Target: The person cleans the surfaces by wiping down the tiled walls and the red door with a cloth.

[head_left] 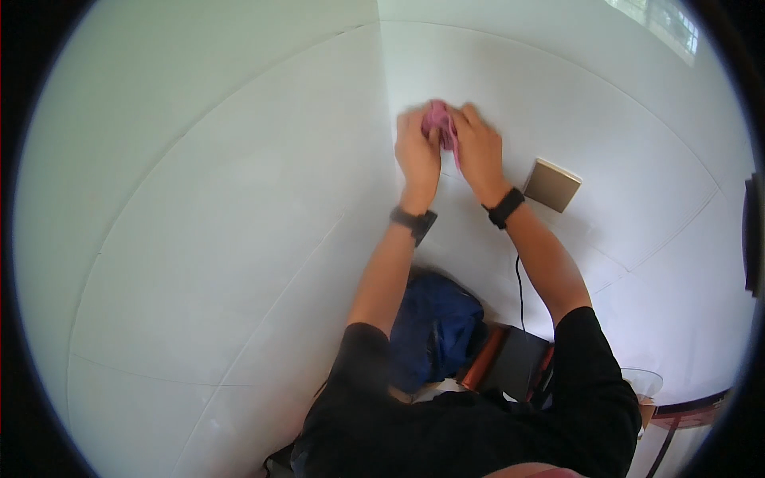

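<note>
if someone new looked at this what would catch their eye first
Probably the crumpled pink cloth, a bright spot against pale walls, held between the left hand and right hand near the upper middle, close to the wall corner. Next might come the gold-brown square plate on the wall, right of the right wrist. Lower down, a dark blue fabric bundle stands out between the forearms.

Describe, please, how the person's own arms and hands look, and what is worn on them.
The left hand and the right hand wear no gloves. Black short sleeves end near the elbows. A black band with a flat dark piece circles the left wrist; a black strap circles the right.
</note>
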Motion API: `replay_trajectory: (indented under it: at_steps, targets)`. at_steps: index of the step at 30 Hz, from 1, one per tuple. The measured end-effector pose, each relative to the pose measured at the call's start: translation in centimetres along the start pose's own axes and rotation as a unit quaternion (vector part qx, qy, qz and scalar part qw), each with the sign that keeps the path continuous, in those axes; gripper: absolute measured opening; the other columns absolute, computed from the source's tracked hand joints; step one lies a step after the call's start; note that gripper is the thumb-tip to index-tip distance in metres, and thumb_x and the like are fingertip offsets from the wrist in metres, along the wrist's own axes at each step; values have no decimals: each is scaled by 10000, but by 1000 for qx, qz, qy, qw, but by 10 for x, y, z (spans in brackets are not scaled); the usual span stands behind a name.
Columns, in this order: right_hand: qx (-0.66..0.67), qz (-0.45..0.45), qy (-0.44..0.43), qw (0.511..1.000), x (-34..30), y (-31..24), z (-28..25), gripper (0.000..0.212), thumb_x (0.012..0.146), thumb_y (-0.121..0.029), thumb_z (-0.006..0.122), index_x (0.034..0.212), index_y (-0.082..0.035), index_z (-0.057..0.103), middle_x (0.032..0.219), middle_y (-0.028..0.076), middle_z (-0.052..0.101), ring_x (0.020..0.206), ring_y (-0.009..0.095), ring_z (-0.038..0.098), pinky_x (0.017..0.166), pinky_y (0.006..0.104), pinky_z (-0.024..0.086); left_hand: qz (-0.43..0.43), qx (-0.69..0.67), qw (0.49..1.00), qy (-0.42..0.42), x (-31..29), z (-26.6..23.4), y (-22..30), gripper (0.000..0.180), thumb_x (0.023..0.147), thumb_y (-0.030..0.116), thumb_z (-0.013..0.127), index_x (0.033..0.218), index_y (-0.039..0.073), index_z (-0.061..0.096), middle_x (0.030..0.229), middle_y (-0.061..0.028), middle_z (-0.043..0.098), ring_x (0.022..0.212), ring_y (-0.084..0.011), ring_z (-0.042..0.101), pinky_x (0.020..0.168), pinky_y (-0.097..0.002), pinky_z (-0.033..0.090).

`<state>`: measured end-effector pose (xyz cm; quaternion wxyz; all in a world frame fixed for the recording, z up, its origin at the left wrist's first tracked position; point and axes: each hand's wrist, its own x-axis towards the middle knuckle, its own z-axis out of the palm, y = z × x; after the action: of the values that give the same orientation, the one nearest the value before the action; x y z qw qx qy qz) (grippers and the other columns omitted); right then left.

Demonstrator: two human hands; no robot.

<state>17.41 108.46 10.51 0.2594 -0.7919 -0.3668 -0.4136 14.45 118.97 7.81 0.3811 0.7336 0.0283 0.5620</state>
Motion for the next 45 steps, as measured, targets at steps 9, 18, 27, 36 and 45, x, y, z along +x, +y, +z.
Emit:
replay_trajectory:
  at_steps: [9, 18, 27, 36, 45]
  targets:
    - [10, -5, 13, 1000, 1, -17, 13, 273, 837, -89, 578, 1108, -71, 606, 919, 100, 544, 781, 317, 609, 634, 410, 492, -20, -46, 998, 35, -2, -2, -18, 354, 795, -42, 614, 1118, 102, 629, 1025, -120, 593, 923, -308, 587, 787, -393, 488]
    - [74, 8, -173, 982, -174, 16, 64, 210, 814, -99, 623, 1018, -53, 604, 946, 142, 570, 805, 369, 600, 653, 448, 489, -128, 121, 963, -205, -149, -47, -62, 325, 782, 67, 682, 1101, 120, 651, 1035, -130, 596, 889, -363, 621, 735, -435, 519]
    - [397, 61, -176, 899, -228, -60, -11, 265, 781, 9, 649, 1041, -18, 600, 919, 155, 558, 801, 355, 591, 681, 384, 480, -156, 146, 968, -130, -209, -145, 42, 373, 762, 61, 716, 1127, 116, 658, 1072, -100, 590, 866, -336, 642, 708, -409, 543]
    - [621, 22, -233, 748, -257, -170, -62, 311, 774, 85, 623, 1067, -16, 615, 925, 126, 577, 750, 247, 560, 696, 290, 470, -175, 322, 929, -44, -266, -264, 147, 378, 748, 97, 751, 1116, 136, 672, 1089, -72, 600, 834, -299, 664, 684, -391, 562]
    - [660, -57, -218, 717, -258, -276, -98, 384, 772, 91, 649, 1138, -22, 621, 902, 117, 564, 766, 221, 558, 695, 300, 469, -150, 390, 908, 21, -285, -365, 189, 440, 759, 47, 747, 1180, 147, 662, 1155, -86, 601, 793, -220, 668, 650, -311, 566]
